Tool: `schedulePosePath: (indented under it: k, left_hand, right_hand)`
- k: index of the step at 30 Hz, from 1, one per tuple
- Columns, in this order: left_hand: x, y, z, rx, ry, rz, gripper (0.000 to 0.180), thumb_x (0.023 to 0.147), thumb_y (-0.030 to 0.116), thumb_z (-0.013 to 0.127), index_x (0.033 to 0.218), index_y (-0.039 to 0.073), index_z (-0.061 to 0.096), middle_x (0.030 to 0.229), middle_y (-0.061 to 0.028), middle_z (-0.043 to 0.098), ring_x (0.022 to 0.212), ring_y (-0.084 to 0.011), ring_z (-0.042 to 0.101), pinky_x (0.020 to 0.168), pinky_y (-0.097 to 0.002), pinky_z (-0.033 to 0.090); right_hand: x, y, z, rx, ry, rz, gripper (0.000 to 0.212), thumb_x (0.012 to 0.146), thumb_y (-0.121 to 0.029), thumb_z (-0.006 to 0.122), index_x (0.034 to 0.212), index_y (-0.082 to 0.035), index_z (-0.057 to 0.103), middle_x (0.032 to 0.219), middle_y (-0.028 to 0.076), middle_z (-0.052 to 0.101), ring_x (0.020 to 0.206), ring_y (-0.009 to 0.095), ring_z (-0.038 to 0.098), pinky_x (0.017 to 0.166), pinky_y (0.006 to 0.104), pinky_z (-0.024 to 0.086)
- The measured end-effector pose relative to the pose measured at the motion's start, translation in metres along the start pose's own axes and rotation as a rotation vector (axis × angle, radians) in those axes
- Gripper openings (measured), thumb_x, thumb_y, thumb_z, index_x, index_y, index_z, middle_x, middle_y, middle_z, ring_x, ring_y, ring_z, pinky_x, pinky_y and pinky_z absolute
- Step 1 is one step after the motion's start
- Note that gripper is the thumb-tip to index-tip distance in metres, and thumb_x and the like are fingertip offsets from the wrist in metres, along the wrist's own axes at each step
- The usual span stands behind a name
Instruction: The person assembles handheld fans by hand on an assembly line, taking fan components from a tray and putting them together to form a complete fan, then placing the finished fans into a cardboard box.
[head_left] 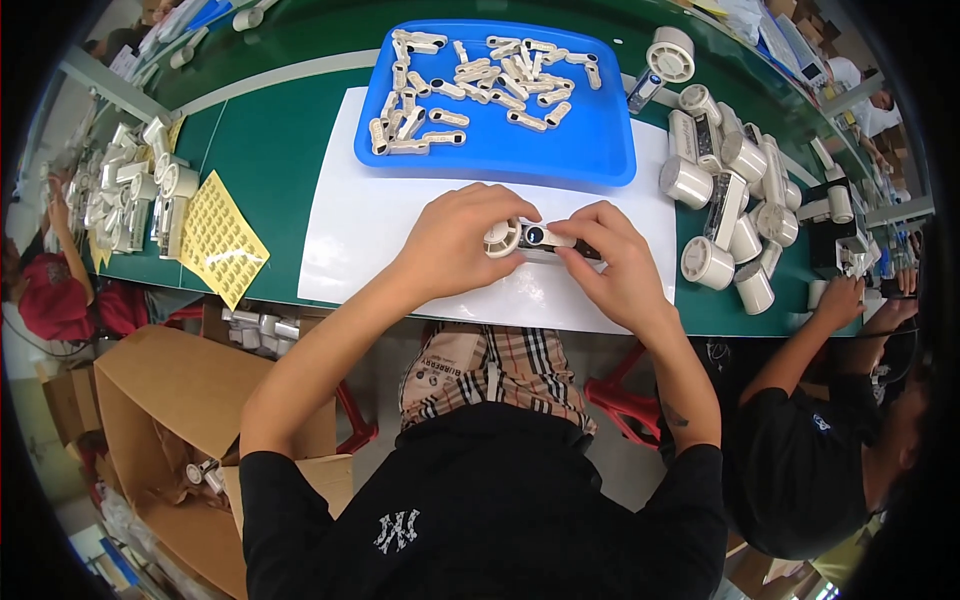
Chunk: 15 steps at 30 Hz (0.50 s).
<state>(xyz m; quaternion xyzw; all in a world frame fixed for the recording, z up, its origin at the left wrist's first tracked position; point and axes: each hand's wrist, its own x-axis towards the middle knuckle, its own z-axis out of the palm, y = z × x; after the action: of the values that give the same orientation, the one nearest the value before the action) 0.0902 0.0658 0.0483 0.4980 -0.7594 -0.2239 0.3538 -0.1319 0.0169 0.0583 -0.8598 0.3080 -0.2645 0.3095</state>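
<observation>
- Left hand (465,235): at nine o'clock from the held thing, thumb and fingers curled and pinching its round head.
- Off-white plastic device with a round slotted head and a dark shaft (502,239): held between both hands above the glossy white sheet (340,245), its long axis laid from nine to just past three, head toward nine. Both hands are in contact with it, so neither is nearer. Along the shaft is seen a narrow off-white plastic piece with a dark oval end (550,237).
- Right hand (622,262): at three o'clock, thumb and fingertips pinched about the narrow end; whether the piece alone or the shaft too is gripped cannot be told.
- Counts, left to right, hours taken from the held device: a heap of white plastic devices (180,182) at nine, too overlapped to be counted; one brown cardboard box (150,375) at eight; one yellow sticker sheet (225,240) at nine.
- One blue plastic tray (560,165) at twelve, in which roughly thirty to forty small off-white parts (445,118) are spread.
- One upright white device (670,55) at one; about ten piled off-white devices (707,262) between two and three; a co-worker's hand (843,300) just past three.
</observation>
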Motion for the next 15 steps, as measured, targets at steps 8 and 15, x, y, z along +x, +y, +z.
schedulePosePath:
  k: [8,15]
  left_hand:
    - [0.004,-0.008,0.005,0.009,0.027,0.041,0.035,0.069,0.007,0.077,0.103,0.008,0.067,0.102,-0.0076,0.065,0.097,-0.0277,0.06,0.083,-0.0373,0.049]
    - [-0.002,-0.014,0.001,0.099,0.046,0.17,0.034,0.07,0.008,0.076,0.102,0.009,0.066,0.105,-0.0085,0.064,0.101,-0.0299,0.059,0.087,-0.0403,0.047]
  right_hand:
    - [0.01,-0.013,-0.002,-0.257,0.011,-0.07,0.02,0.08,-0.001,0.066,0.099,-0.004,0.071,0.08,0.009,0.059,0.079,0.028,0.058,0.068,0.0383,0.047]
    - [0.017,-0.015,-0.001,-0.231,-0.043,-0.01,0.013,0.078,-0.008,0.07,0.09,-0.003,0.073,0.076,0.012,0.058,0.078,0.031,0.057,0.069,0.0405,0.046]
